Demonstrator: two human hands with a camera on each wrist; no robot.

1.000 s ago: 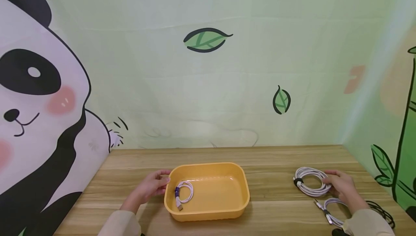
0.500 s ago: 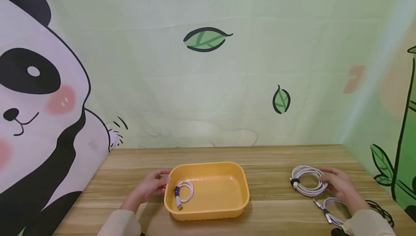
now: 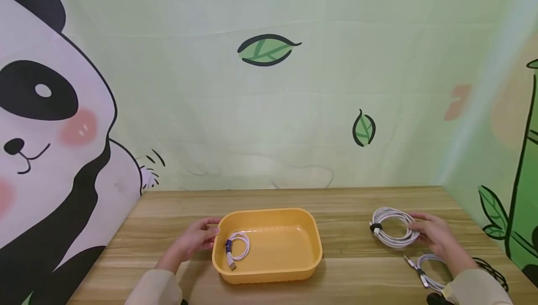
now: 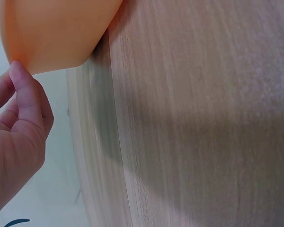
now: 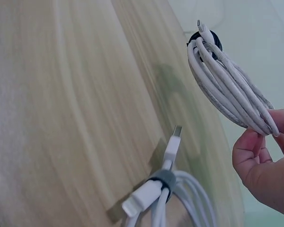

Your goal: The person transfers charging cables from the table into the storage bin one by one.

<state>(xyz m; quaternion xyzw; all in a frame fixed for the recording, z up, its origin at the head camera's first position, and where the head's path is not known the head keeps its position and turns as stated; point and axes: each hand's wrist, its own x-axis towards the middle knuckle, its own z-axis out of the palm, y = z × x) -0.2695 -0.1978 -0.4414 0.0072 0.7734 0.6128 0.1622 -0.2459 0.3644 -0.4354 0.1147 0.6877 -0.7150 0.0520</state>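
Note:
My left hand holds the left rim of a yellow plastic bin, with the thumb at the edge. In the left wrist view, fingertips meet the bin's wall. Inside the bin, at its left, lies a small coiled white USB cable with a blue tie. My right hand pinches the right side of a larger coiled white charging cable, bound with a black strap. The right wrist view shows this cable raised off the table between thumb and fingers.
Below the right hand, another coiled white cable lies on the wooden table, with its connectors pointing leftward. A black cable lies partly behind the right wrist. A printed backdrop stands behind the table.
The right hand has moved slightly left and up, carrying the larger white cable with it. The left hand and the bin have stayed in place.

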